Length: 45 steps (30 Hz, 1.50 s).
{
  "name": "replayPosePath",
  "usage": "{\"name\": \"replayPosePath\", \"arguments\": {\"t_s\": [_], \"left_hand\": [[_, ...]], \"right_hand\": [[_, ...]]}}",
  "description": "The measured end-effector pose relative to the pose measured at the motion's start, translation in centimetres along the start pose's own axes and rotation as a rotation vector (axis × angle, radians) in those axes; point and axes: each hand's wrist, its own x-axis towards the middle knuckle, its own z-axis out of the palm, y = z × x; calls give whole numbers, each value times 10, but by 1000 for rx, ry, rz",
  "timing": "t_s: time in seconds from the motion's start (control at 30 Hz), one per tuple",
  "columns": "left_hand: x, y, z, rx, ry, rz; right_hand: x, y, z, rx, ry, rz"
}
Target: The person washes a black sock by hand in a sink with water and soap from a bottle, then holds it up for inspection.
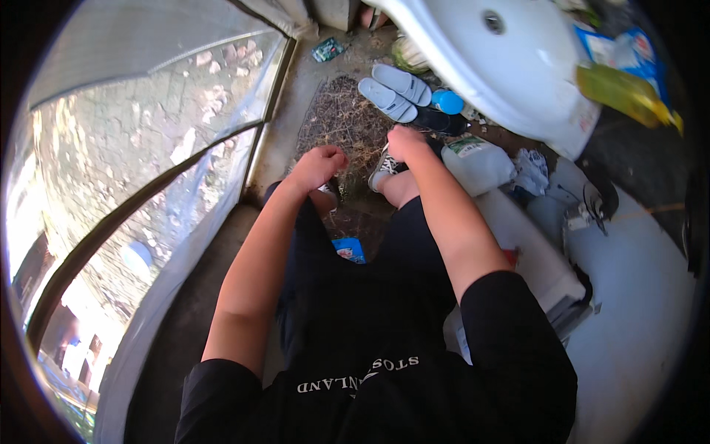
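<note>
My right hand is closed just above the toe side of a black sneaker with white laces on my right foot. Whatever its fingers hold, if anything, is hidden. My left hand hovers over my left foot, its fingers curled in toward the thumb. Anything between those fingers is too small to make out. Most of the left sneaker is covered by that hand and my leg. A rough brown mat lies under and ahead of my feet.
Grey slides and a blue-capped container sit ahead. A white washbasin, a cloudy plastic jug and a yellow bottle crowd the right. A framed clear plastic sheet walls the left. A blue packet lies between my legs.
</note>
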Motion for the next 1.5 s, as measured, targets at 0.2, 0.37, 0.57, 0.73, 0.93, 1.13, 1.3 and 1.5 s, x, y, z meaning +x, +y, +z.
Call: {"name": "replayPosePath", "arguments": {"t_s": [0.2,0.37,0.57,0.73,0.93,1.13,1.3,1.5], "left_hand": [[66,-61,6,189,130,57],[108,-90,-26,232,147,160],[99,-89,-37,155,209,71],[37,-59,-28,420,255,71],[-74,-7,-23,790,145,46],[-164,73,-32,626,-44,181],[-173,75,-49,646,-101,203],[-141,131,-67,635,-21,216]], "right_hand": [[157,9,60,-161,-141,125],[255,31,105,-299,-212,159],[238,40,99,-206,-44,122],[114,-16,36,-87,-11,17],[-77,-88,-47,-7,37,-145],[-256,-121,-141,137,206,-261],[-343,-116,-233,444,189,-188],[-340,-34,-285,1171,190,-290]]}}
